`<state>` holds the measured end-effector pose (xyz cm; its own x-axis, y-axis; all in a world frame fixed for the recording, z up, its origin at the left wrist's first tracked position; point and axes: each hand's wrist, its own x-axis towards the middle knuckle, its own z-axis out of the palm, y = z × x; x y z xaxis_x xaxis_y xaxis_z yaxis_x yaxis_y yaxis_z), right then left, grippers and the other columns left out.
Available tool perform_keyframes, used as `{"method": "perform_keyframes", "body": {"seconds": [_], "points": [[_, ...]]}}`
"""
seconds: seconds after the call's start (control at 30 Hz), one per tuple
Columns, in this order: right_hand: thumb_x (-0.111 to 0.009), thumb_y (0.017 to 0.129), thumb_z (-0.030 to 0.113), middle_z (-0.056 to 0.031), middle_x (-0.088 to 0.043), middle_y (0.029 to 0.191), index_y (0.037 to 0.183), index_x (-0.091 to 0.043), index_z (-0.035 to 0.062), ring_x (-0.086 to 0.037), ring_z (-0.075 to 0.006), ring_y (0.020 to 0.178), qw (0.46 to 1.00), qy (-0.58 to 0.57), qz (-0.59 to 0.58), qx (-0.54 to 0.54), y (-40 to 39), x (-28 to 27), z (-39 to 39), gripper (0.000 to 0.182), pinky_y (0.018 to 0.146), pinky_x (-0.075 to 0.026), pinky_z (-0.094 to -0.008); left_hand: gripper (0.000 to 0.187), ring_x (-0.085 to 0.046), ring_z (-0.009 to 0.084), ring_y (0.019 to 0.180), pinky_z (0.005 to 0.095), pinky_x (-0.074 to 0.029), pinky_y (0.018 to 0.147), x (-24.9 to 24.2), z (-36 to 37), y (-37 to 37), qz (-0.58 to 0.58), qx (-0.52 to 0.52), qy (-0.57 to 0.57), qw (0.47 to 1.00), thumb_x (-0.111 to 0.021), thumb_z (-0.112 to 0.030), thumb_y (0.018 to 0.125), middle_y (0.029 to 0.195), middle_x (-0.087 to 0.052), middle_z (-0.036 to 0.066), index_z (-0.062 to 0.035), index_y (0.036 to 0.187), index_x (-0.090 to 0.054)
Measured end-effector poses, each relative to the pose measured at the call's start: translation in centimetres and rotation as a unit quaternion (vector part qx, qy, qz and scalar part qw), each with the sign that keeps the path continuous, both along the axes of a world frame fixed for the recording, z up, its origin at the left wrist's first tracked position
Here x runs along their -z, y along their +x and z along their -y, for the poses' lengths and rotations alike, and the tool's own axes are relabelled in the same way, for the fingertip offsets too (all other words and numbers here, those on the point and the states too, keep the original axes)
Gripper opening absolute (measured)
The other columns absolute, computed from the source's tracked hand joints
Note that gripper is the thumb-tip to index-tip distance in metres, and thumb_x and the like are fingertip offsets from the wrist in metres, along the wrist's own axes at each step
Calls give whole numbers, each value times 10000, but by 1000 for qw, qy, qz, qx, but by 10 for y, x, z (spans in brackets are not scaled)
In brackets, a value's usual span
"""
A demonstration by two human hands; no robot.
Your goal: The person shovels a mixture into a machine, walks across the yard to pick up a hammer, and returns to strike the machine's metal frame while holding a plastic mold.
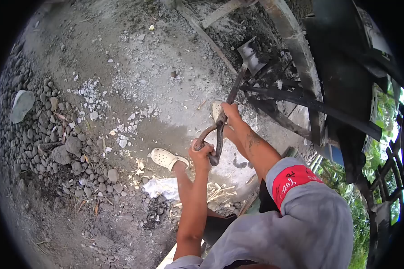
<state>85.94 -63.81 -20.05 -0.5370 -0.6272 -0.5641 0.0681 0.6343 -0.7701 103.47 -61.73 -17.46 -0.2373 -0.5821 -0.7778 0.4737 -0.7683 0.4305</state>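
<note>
A shovel [234,87] with a dark shaft and a looped handle slants up and to the right in front of me. My left hand [201,154] is closed around the grip at its handle end. Further up, just above the fork of the handle, my right hand [229,113] wraps round the shaft. The worn metal blade [253,56] points away from me, beside dark, sooty debris under a metal frame. Light clogs [168,159] are on my feet, one of them partly hidden behind my right hand.
A rusty curved frame [303,54] and blackened bars [318,106] stand at the right. Rounded stones [69,150] are heaped at the left, near a larger pale rock [22,106]. White chips lie scattered on the grey ground, and a crumpled white sheet [162,188] lies near my feet.
</note>
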Motion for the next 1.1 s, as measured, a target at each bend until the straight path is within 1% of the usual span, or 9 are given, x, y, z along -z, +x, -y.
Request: {"method": "perform_keyframes", "body": {"seconds": [0.03,0.17,0.3,0.5,0.63,0.73,0.83,0.93,1.1], "points": [[-562,746,156,-73,-444,742,967,-461,61,-492,-173,633,947,155,161,229,7,2,24,261,519,-419,-333,155,-495,138,428,248,-386,419,-22,2,8,27,33,-20,999,-595,-24,613,536,-511,66,24,709,-483],[-552,763,155,-48,-460,556,690,-484,29,-474,-171,441,974,118,81,173,59,17,9,161,386,-379,-332,129,-489,166,426,270,-392,416,-75,-11,76,138,80,-63,985,-560,-4,603,553,-501,75,25,712,-497],[-571,767,166,-86,-495,649,848,-442,-12,-507,-177,484,981,116,101,117,173,-60,11,234,405,-415,-341,149,-472,149,406,253,-391,411,-131,-38,180,131,-52,-76,987,-569,-46,600,549,-496,57,42,709,-520],[-604,779,303,-270,-484,1077,1153,-283,-185,-519,-308,984,961,182,44,-206,333,-174,-12,694,831,-427,-377,218,-458,183,377,303,-414,378,-296,-88,319,150,-204,-91,963,-588,-26,556,526,-462,84,65,735,-504],[-591,803,349,-236,-520,1001,1136,-299,-198,-555,-257,863,892,188,184,-367,410,-286,-3,704,727,-464,-357,233,-479,173,410,292,-419,399,-409,-128,353,238,-242,-133,931,-602,-32,542,538,-479,77,52,739,-510],[-584,823,332,-204,-545,935,1187,-316,-136,-577,-239,784,813,167,341,-441,442,-325,24,651,678,-492,-349,224,-493,212,428,329,-438,439,-469,-127,348,473,-129,-135,861,-618,-54,548,530,-490,91,23,733,-517],[-618,794,370,-192,-584,941,1193,-351,-105,-612,-266,777,706,131,495,-489,439,-350,63,676,646,-523,-374,202,-534,309,484,392,-448,490,-502,-83,318,705,145,-253,647,-637,-105,569,549,-523,137,-27,714,-520],[-611,821,285,-162,-604,909,1223,-414,35,-620,-235,745,600,6,296,-743,399,-361,139,512,650,-538,-367,209,-567,405,644,462,-447,566,-484,-28,316,738,285,-170,588,-648,-180,582,651,-584,187,-66,689,-509],[-637,756,330,-146,-622,916,1125,-517,32,-611,-264,830,752,-107,-20,-650,259,-331,279,489,713,-491,-377,192,-575,407,668,465,-458,593,-433,62,378,725,289,-195,594,-625,-168,580,662,-596,188,-70,739,-582]]}}
